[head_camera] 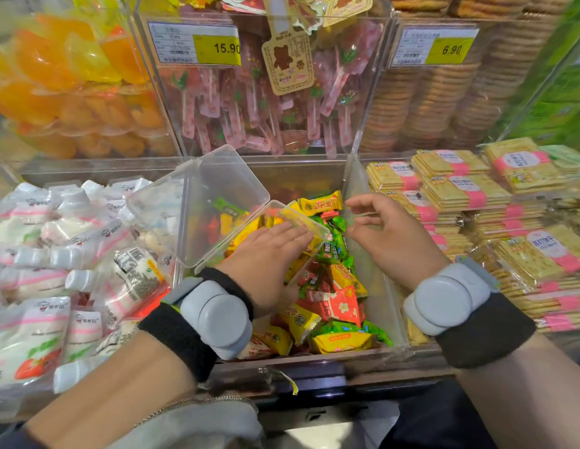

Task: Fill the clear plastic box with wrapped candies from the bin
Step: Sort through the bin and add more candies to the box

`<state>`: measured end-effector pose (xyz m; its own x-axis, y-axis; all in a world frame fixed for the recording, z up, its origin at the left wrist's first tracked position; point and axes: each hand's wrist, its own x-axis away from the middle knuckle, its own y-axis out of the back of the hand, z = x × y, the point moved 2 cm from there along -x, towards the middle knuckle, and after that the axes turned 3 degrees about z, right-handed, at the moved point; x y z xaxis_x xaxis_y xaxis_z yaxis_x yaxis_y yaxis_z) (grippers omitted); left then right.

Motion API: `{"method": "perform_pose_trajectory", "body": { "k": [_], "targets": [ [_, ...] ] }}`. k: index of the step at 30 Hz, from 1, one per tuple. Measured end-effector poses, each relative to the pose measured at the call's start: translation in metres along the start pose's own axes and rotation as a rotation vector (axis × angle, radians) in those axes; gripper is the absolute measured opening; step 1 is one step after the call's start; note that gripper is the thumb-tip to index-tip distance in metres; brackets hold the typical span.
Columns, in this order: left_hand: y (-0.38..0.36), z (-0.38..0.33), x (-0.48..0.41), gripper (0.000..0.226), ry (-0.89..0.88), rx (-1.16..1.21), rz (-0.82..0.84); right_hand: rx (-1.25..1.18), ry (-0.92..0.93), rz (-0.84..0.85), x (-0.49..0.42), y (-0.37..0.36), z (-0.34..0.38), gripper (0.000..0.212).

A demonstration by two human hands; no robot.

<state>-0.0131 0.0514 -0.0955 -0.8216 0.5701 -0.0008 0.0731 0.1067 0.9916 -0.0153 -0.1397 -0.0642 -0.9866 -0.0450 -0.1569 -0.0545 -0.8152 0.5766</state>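
The clear plastic box (317,229) lies tilted on the candies in the middle bin (384,306), its hinged lid (223,196) standing open to the left. Yellow, red and green wrapped candies (334,303) fill the bin, and some show inside the box. My left hand (266,257) lies flat over the box's opening with straight fingers; its thumb is hidden. To the right of the box, my right hand (389,234) hovers above the candies, fingers loosely curled and nothing in them.
White pouch drinks (55,254) fill the bin on the left and stacked cracker packs (476,196) the one on the right. Behind stand clear bins of orange jellies (71,85), pink lollipops (249,102) and round biscuits (444,102).
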Motion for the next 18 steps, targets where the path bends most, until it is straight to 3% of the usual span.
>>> {"method": "perform_pose_trajectory", "body": {
  "k": [10,18],
  "targets": [
    [-0.001,-0.002,-0.007,0.072,-0.007,-0.081,0.12,0.068,0.016,0.013,0.007,0.003,0.0,0.029],
    [0.005,-0.008,0.0,0.078,0.025,-0.06,0.059,0.162,0.048,0.024,0.017,0.009,0.001,0.024]
  ]
}}
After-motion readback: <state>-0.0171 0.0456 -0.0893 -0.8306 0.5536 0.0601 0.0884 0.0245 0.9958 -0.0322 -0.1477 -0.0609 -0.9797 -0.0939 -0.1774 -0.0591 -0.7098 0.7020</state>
